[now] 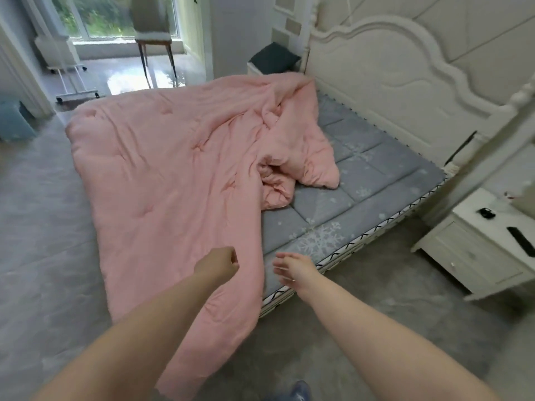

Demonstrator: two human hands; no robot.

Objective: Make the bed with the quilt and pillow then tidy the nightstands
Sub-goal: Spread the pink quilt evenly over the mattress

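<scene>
Two bare arms are reaching out over the near edge of the bed. The left hand [218, 263] is curling into a fist above the pink quilt [173, 175]; whether it is pinching cloth, I cannot tell. The right hand [292, 269] is hanging with loose, spread fingers, holding nothing. The quilt is lying crooked, bunching in the middle and hanging toward the floor. The grey mattress [373, 169] is showing beside it. A white nightstand [474, 256] is standing on the right. A dark pillow [275, 57] is sitting on the far nightstand.

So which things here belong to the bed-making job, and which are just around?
Job: pink quilt, grey mattress, dark pillow, near nightstand with small dark items.
Just around: chair, wheeled rack, blue box.
</scene>
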